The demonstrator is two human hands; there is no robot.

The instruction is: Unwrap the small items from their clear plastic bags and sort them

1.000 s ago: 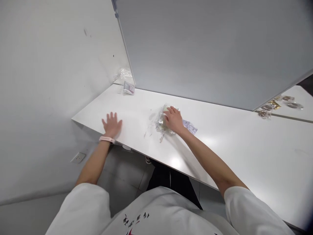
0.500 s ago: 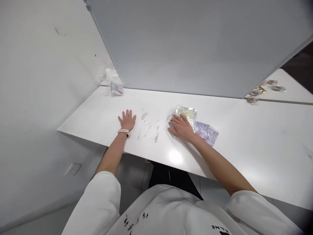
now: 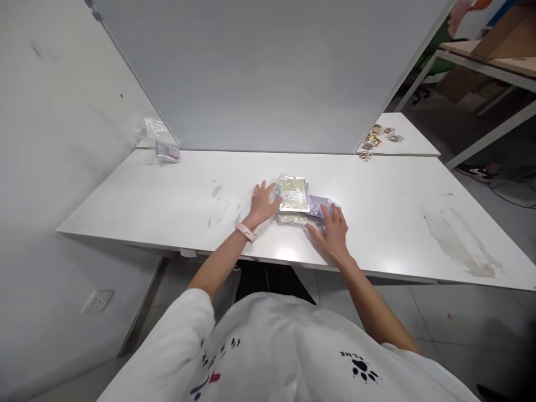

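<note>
A small pile of flat plastic packets lies on the white table [image 3: 201, 223]. On top is a green packet with a silver edge [image 3: 293, 194]; another greenish packet [image 3: 293, 218] shows under its near side. To the right, a purple packet [image 3: 317, 206] sticks out from the pile. My left hand [image 3: 263, 204], with a pink wristband, rests at the pile's left edge, fingers apart. My right hand [image 3: 334, 229] is at the purple packet's right end, fingers spread and fingertips on it. Neither hand is closed around anything.
A grey partition [image 3: 268, 78] stands along the table's back edge. At the far left are a grey packet [image 3: 167, 152] and clear plastic wrap [image 3: 153, 129]. Several small wrapped pieces [image 3: 368, 146] lie back right. A brownish smear [image 3: 460, 245] marks the table's right part.
My left hand has moved right to the pile's left side. My right hand has left the green packet's top for the purple packet. The camera view has turned rightward.
</note>
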